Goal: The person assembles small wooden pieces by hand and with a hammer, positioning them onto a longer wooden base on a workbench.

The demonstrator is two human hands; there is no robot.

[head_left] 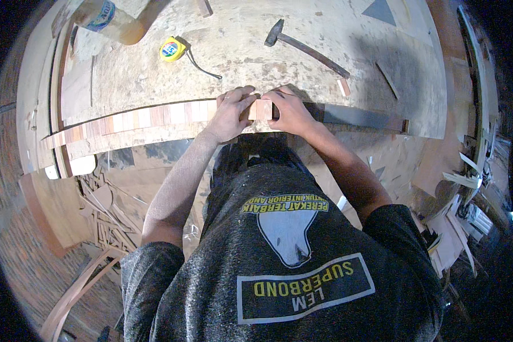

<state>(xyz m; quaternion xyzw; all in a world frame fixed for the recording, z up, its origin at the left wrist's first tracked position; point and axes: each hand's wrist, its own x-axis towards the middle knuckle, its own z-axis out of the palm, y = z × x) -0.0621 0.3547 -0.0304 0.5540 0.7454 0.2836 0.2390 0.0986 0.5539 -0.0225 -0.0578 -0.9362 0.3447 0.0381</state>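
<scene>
Wood scraps and curved offcuts [105, 208] litter the floor nearest the person, below the bench edge. Just above them, both forearms reach forward to the near edge of the plywood workbench [222, 57], where a row of small wooden blocks [148, 117] runs in a long strip, its long axis lying left to right along the bench edge. The left hand [231, 111] presses on the right end of that row with its fingers curled down over the last blocks. The right hand [290, 111] pinches one small wooden block [262, 109] between thumb and fingers, touching the row's end, so the loose piece sits directly between the two hands (the right hand is the one gripping it). To the right, a dark bare strip [359, 117] continues the same line. Farther back on the bench lie a hammer [305, 48], a yellow tape measure [172, 49], and a bottle [105, 17] at the far left.
</scene>
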